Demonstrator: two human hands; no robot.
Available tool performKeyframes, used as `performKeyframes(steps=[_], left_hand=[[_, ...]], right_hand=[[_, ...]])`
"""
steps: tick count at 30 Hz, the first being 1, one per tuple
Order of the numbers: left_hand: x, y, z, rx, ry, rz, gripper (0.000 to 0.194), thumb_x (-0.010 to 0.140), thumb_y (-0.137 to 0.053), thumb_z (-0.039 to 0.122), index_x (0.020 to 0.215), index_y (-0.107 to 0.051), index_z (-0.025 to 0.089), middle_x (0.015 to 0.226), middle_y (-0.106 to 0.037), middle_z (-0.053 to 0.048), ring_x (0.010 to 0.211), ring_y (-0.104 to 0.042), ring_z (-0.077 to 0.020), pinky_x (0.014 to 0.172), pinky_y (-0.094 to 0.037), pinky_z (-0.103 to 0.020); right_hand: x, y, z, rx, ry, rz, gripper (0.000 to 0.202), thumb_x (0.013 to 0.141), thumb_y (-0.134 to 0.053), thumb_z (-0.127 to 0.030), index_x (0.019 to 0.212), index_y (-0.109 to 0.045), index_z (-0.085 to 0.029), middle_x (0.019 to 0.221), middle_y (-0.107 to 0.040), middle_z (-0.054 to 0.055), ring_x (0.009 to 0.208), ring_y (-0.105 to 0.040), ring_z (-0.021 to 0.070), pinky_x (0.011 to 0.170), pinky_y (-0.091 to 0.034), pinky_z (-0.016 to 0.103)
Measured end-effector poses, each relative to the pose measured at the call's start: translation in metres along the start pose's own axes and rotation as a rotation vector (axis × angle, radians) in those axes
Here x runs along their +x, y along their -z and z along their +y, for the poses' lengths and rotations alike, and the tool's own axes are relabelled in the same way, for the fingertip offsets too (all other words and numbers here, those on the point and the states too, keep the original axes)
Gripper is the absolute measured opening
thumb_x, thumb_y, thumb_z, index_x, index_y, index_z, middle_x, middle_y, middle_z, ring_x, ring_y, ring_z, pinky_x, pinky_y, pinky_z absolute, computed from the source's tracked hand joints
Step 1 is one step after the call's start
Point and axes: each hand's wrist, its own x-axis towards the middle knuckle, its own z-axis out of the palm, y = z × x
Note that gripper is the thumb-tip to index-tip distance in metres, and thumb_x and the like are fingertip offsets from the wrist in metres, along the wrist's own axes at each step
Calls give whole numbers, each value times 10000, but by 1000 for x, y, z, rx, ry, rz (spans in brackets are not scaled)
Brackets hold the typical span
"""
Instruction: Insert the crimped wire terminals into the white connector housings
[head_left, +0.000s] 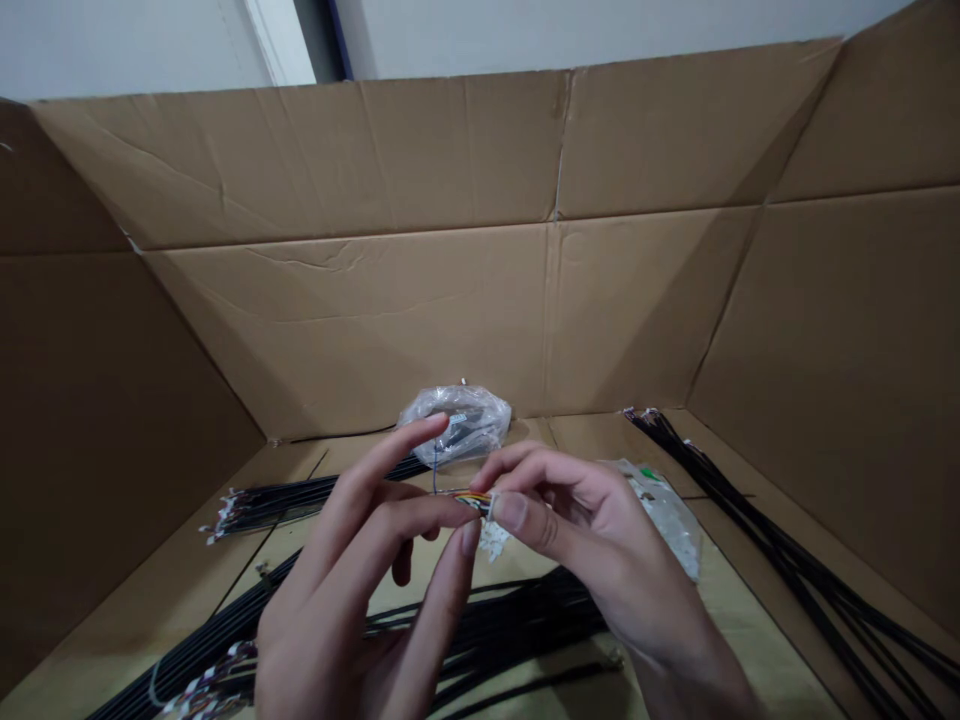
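Note:
Several thin coloured wires, red, yellow and dark, run between my two hands at the centre. My left hand pinches them between thumb and a finger, with its index finger stretched upward. A small white connector sits at the wires' right end, gripped between the thumb and fingers of my right hand. One blue wire sticks up beside the left fingers. Beneath the hands lie small white pieces, partly hidden, and a bundle of black cables.
Cardboard walls enclose the work surface. A clear plastic bag lies at the back, another bag at the right. More black cables lie at the left, front left and right.

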Motion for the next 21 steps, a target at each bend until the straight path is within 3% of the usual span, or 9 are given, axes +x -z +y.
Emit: performKeyframes(steps=[5,14,21], left_hand=[[0,1,3,-34,52,1,203,938,-610,97,913,-670,289,1360,-635,22,1062,-708,-199,747,-569,-307],[1,-2,0,-74,101,23,198,946,-601,150,890,-680,322,1359,-633,51,1274,-613,-218,673,-540,-294],[6,-6,5,-118,171,121,224,924,-635,97,908,-682,315,1281,-681,54,1214,-639,-185,812,-533,-293]], right_hand=[[-3,-2,-2,1,-1,26,128,888,-786,-341,795,-757,-257,1034,-744,-8,1065,-644,190,931,-430,327],[0,-2,0,-13,-5,27,152,889,-778,-383,821,-756,-249,1021,-740,-3,989,-649,195,849,-420,336],[0,-3,0,-60,60,20,118,914,-754,-319,821,-752,-247,1038,-720,4,1051,-645,200,906,-435,351]])
